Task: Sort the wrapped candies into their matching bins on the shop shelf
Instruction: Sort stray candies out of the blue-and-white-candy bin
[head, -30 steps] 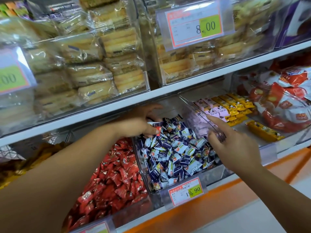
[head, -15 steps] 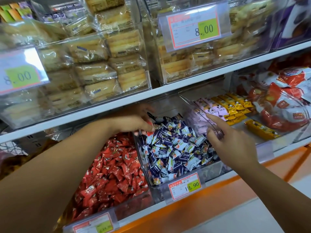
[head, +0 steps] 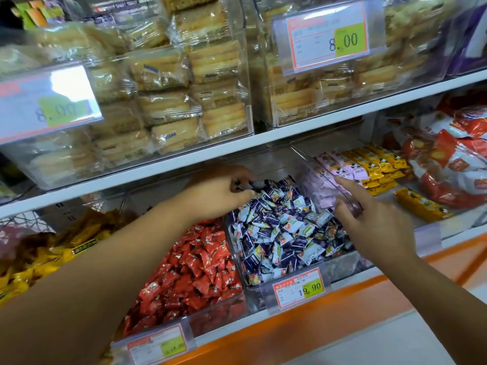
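Left grip (head: 218, 192) round rearmost blue candies (head: 279, 233)

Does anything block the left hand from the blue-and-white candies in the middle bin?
Nothing visible does. The left hand is at the back of the open-topped clear bin, fingers curled round some of the blue-and-white candies. The right hand grips the bin's right wall, off to the side.

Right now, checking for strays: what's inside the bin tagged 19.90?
The bin holds heaped blue-and-white wrapped candies; the left hand pinches some at the back. Deeper layers and anything beneath that hand are covered.
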`<state>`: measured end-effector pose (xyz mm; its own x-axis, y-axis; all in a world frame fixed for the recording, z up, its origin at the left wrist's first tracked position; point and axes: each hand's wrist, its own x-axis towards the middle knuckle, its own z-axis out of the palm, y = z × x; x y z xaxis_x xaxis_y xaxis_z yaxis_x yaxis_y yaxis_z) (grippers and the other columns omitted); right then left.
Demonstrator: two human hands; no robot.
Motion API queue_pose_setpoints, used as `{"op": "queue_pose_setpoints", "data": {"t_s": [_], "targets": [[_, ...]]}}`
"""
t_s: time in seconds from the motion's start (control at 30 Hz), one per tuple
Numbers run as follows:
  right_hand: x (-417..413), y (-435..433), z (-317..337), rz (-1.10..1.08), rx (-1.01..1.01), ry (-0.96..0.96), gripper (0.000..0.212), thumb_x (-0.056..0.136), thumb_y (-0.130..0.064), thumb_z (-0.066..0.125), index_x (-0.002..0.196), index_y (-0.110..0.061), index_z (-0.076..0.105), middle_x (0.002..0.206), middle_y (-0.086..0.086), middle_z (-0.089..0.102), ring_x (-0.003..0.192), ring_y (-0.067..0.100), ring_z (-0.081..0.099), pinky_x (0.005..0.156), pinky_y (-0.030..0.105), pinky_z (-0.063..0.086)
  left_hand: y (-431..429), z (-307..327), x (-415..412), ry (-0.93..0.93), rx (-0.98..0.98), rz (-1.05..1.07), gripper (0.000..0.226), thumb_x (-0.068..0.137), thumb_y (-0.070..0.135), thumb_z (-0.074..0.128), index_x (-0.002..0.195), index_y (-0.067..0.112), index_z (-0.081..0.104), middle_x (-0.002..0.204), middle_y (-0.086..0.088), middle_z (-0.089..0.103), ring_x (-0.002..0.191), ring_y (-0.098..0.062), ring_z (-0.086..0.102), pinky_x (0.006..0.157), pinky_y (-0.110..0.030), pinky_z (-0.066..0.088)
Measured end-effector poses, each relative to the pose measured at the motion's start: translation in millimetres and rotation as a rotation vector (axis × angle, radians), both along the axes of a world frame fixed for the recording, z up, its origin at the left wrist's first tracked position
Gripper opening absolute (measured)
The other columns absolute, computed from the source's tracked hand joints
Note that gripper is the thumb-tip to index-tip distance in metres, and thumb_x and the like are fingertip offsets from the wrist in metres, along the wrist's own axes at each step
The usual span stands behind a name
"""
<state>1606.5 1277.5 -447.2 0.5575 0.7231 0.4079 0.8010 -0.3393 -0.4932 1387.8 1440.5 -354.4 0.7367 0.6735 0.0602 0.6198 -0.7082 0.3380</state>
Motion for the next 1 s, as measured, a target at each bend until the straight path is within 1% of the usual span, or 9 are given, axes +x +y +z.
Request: {"op": "queue_pose_setpoints", "data": {"t_s": [0.13, 0.2, 0.3, 0.43, 0.6, 0.7, 0.83, 0.9, 1.0], "targets": [[3, 0, -4, 0.012, 0.005, -0.012, 0.047, 0.094, -0.041, 0.046, 0.141, -0.044, 0.041, 0.057, -0.001, 0.057, 0.046, 0.016, 0.042, 0.044, 0.026, 0.022, -38, -24, 57, 0.286, -0.142, -0.316, 0.074, 0.083, 0.058, 0.065, 0.147, 0.043, 0.031, 0.158, 0.006, 0.022, 0.142, -0.012, 0.025, 0.112, -0.026, 0.024], [4, 0, -5, 0.015, 0.03, -0.016, 0.047, 0.092, -0.043, 0.044, 0.139, -0.045, 0.043, 0.058, -0.001, 0.059, 0.048, 0.019, 0.046, 0.045, 0.027, 0.028, -48, -45, 76, 0.387, -0.246, -0.354, 0.091, 0.083, 0.056, 0.066, 0.152, 0.041, 0.01, 0.162, 0.009, 0.0, 0.148, -0.013, 0.007, 0.119, -0.033, 0.016], [5, 1, -6, 0.017, 0.05, -0.02, 0.049, 0.089, -0.047, 0.04, 0.138, -0.046, 0.045, 0.061, -0.001, 0.062, 0.053, 0.022, 0.053, 0.047, 0.03, 0.038, -45, -66, 93, 0.442, -0.217, -0.343, 0.101, 0.082, 0.055, 0.066, 0.153, 0.036, -0.003, 0.161, 0.009, -0.01, 0.149, -0.022, 0.001, 0.119, -0.043, 0.019], [6, 1, -7, 0.003, 0.05, -0.008, 0.046, 0.091, -0.044, 0.045, 0.137, -0.047, 0.045, 0.06, 0.0, 0.06, 0.056, 0.024, 0.055, 0.051, 0.033, 0.044, -24, -68, 109, 0.553, 0.002, -0.383, 0.087, 0.082, 0.051, 0.067, 0.152, 0.032, 0.018, 0.157, 0.001, 0.014, 0.137, -0.031, 0.028, 0.104, -0.041, 0.04], [5, 0, -6, -0.001, 0.046, 0.007, 0.045, 0.092, -0.042, 0.048, 0.137, -0.048, 0.044, 0.059, -0.002, 0.06, 0.056, 0.022, 0.055, 0.051, 0.033, 0.046, 4, -61, 106, 0.521, 0.113, -0.407, 0.064, 0.081, 0.054, 0.068, 0.138, 0.038, 0.041, 0.136, 0.001, 0.038, 0.118, -0.024, 0.047, 0.09, -0.038, 0.048], [5, 1, -5, -0.012, 0.045, 0.008, 0.044, 0.093, -0.043, 0.048, 0.136, -0.048, 0.045, 0.06, -0.001, 0.06, 0.058, 0.023, 0.056, 0.053, 0.034, 0.047, 23, -52, 94, 0.48, 0.08, -0.338, 0.057, 0.08, 0.051, 0.071, 0.13, 0.038, 0.049, 0.136, 0.002, 0.045, 0.117, -0.02, 0.049, 0.096, -0.038, 0.045], [4, 1, -6, -0.011, 0.063, 0.018, 0.044, 0.092, -0.041, 0.049, 0.136, -0.047, 0.047, 0.056, -0.002, 0.057, 0.055, 0.022, 0.054, 0.051, 0.034, 0.046, 23, -30, 77, 0.422, -0.133, -0.225, 0.081, 0.072, 0.062, 0.072, 0.142, 0.037, 0.038, 0.154, 0.005, 0.033, 0.135, -0.017, 0.038, 0.11, -0.03, 0.032], [5, 2, -6, -0.018, 0.063, 0.023, 0.044, 0.092, -0.041, 0.05, 0.135, -0.048, 0.047, 0.056, -0.002, 0.057, 0.056, 0.023, 0.054, 0.051, 0.034, 0.046, 5, -26, 84, 0.408, -0.053, -0.289, 0.082, 0.073, 0.07, 0.064, 0.144, 0.042, 0.034, 0.157, 0.005, 0.024, 0.141, -0.018, 0.028, 0.113, -0.032, 0.026], [5, 2, -7, -0.018, 0.083, 0.022, 0.044, 0.091, -0.041, 0.052, 0.135, -0.047, 0.048, 0.057, -0.002, 0.058, 0.058, 0.022, 0.055, 0.052, 0.033, 0.046, -24, -42, 106, 0.448, -0.001, -0.411, 0.078, 0.075, 0.075, 0.058, 0.143, 0.043, 0.036, 0.151, 0.004, 0.031, 0.139, -0.019, 0.022, 0.115, -0.044, 0.023]]}}
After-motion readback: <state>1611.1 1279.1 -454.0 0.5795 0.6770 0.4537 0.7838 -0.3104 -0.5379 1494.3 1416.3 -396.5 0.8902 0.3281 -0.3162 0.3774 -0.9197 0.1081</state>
